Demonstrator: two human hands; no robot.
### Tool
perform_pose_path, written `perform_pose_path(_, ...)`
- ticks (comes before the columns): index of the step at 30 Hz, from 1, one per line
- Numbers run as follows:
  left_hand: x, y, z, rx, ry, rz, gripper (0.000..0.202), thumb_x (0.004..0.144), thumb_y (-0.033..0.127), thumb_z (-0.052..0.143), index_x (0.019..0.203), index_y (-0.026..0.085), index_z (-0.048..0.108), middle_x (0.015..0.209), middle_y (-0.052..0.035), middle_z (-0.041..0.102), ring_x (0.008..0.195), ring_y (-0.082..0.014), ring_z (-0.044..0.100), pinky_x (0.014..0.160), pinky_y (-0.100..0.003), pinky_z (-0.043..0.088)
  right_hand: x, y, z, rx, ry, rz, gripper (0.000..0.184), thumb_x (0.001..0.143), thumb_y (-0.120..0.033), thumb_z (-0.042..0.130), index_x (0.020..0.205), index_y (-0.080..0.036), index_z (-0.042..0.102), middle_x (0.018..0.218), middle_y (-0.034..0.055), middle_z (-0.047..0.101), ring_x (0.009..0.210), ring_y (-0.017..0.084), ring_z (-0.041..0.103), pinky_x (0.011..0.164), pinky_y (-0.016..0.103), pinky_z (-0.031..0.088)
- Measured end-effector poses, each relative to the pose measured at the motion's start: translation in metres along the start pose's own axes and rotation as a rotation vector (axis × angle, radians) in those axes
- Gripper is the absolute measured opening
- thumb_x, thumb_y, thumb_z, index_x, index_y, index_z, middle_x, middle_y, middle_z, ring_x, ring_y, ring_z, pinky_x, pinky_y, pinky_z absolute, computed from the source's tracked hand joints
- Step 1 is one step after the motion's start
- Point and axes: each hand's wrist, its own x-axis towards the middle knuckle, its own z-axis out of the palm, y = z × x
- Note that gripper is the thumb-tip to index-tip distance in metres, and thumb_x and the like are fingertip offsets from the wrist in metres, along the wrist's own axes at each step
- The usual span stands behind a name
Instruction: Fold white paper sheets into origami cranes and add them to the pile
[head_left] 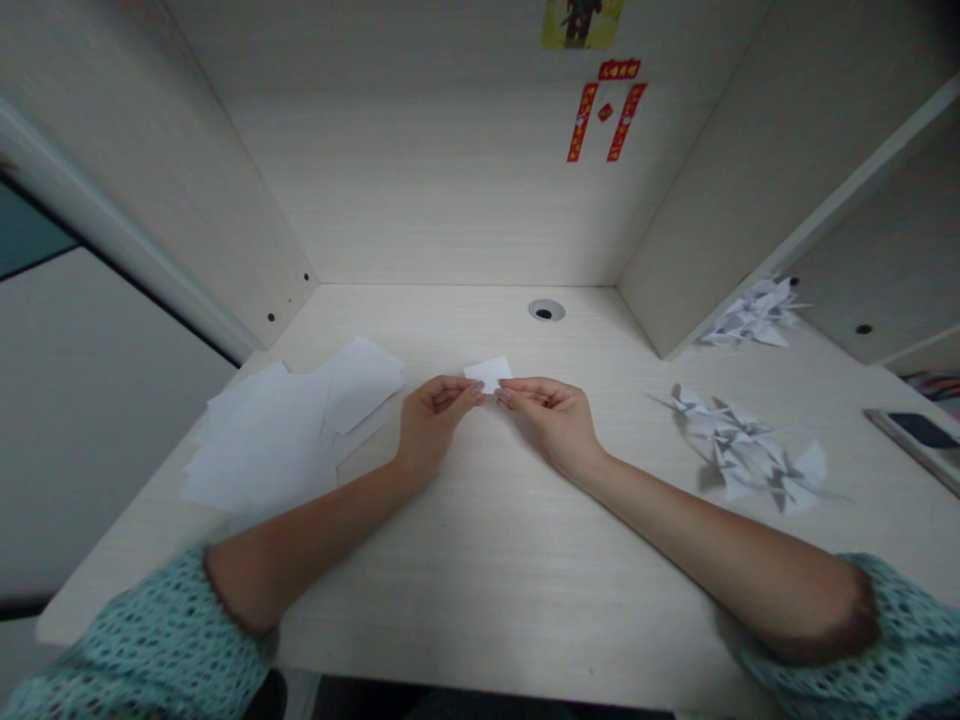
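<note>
Your left grip [429, 428] and right grip [559, 420] pinched a small paper [489, 371] between them, around the middle of the desk [487, 580]. White sheets [277, 440] overlapped on your left; folded papers [750, 452] lay in two clusters on your right, a phone [919, 440] farther right. Red stickers [627, 122] marked the back panel [435, 200].

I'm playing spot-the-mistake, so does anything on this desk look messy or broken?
Nothing looks spilled or broken. The loose white sheets at left overlap unevenly, and the folded papers at right lie jumbled, so those look a bit messy.
</note>
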Motion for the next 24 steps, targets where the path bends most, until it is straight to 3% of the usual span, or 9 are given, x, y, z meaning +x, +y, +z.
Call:
perform_pose_path(5, 0.0008, -0.001, 0.0006, -0.009, -0.024, 0.004, 0.024, 0.068, 0.029, 0.075, 0.083, 0.016, 0.062, 0.076, -0.002, 0.072, 0.074, -0.0146, 0.069, 0.077, -0.028, 0.054, -0.0002, 0.0002, 0.0, 0.018, 0.008, 0.012, 0.019, 0.059, -0.029, 0.081, 0.075, -0.02, 0.075, 0.069, 0.003, 0.074, 0.061, 0.013, 0.066, 0.065, 0.028, 0.054)
perform_pose_path(11, -0.0012, -0.0015, 0.0023, -0.042, -0.062, -0.026, 0.058, 0.062, 0.022, 0.079, 0.106, 0.024, 0.042, 0.077, 0.0001, 0.073, 0.073, -0.0156, 0.07, 0.071, -0.026, 0.053, -0.0035, 0.0, 0.0014, 0.039, -0.014, -0.007, 0.019, 0.061, -0.028, 0.08, 0.077, -0.02, 0.073, 0.066, 0.0012, 0.073, 0.061, 0.013, 0.066, 0.066, 0.028, 0.053)
perform_pose_path(24, 0.0017, 0.0002, -0.0009, 0.105, -0.008, -0.052, 0.049, 0.061, 0.034, 0.079, 0.1, 0.019, 0.054, 0.062, 0.002, 0.069, 0.055, -0.0112, 0.061, 0.054, -0.019, 0.042, -0.003, 0.0012, 0.0021, 0.047, -0.031, -0.02, 0.03, 0.06, -0.032, 0.081, 0.066, -0.02, 0.055, 0.059, -0.0015, 0.069, 0.056, 0.012, 0.063, 0.06, 0.025, 0.047)
